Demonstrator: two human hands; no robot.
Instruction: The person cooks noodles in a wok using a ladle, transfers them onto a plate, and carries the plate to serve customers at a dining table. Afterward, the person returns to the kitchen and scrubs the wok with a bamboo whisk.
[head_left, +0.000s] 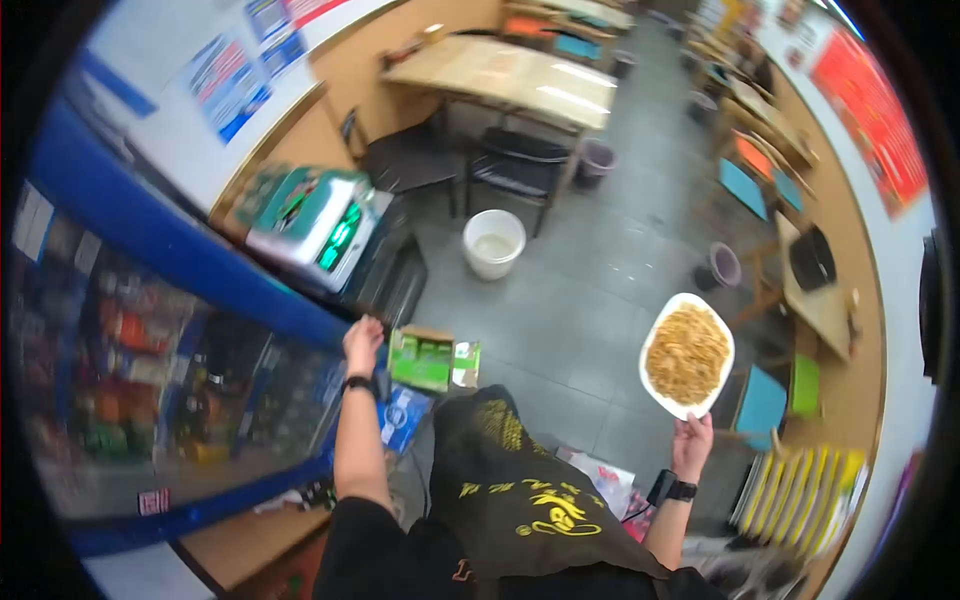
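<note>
My right hand point(692, 441) grips the near rim of a white, rounded plate point(651, 388) at the right. A heap of orange-brown food point(688, 353), which looks like noodles, lies on it. My left hand point(363, 343) is raised beside the blue-framed fridge, its fingers curled; whether anything is inside them is too small to tell. Just right of that hand, lower down, is an open green box point(421, 360). Above it stands a scale point(322, 235) with a lit green display.
A glass-door fridge point(150, 350) fills the left. A white bucket point(493, 244) stands on the grey floor. Beyond it are a wooden table point(510, 72) and a black chair point(517, 165). Blue chairs point(762, 402) and yellow-striped stacked items point(800, 497) line the right side.
</note>
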